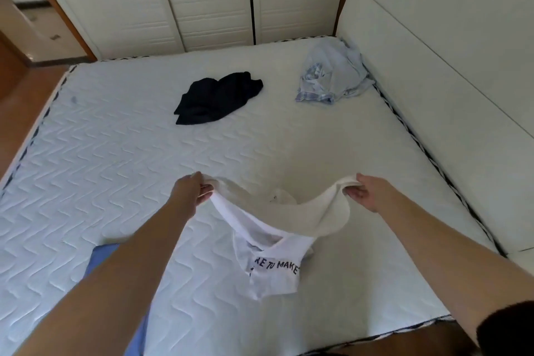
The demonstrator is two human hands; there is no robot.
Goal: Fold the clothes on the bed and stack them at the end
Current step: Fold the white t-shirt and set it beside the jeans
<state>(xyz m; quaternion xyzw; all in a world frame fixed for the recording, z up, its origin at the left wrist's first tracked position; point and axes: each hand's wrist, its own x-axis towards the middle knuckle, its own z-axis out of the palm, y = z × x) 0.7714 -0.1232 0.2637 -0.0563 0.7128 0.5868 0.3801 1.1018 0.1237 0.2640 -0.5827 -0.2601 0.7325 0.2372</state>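
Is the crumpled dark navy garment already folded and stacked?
No, the crumpled dark navy garment lies loose and unfolded mid-mattress, apart from the crumpled light blue shirt near the corner.

White shirt (274, 254) with dark lettering, black garment (216, 98), pale-blue checked shirt (332, 75), white chevron-quilted mattress (115, 153).

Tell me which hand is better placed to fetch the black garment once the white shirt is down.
Left, probably. The left hand lies more nearly below the black garment; the right hand lies nearer the pale blue shirt. Both now hold the white shirt in a grip.
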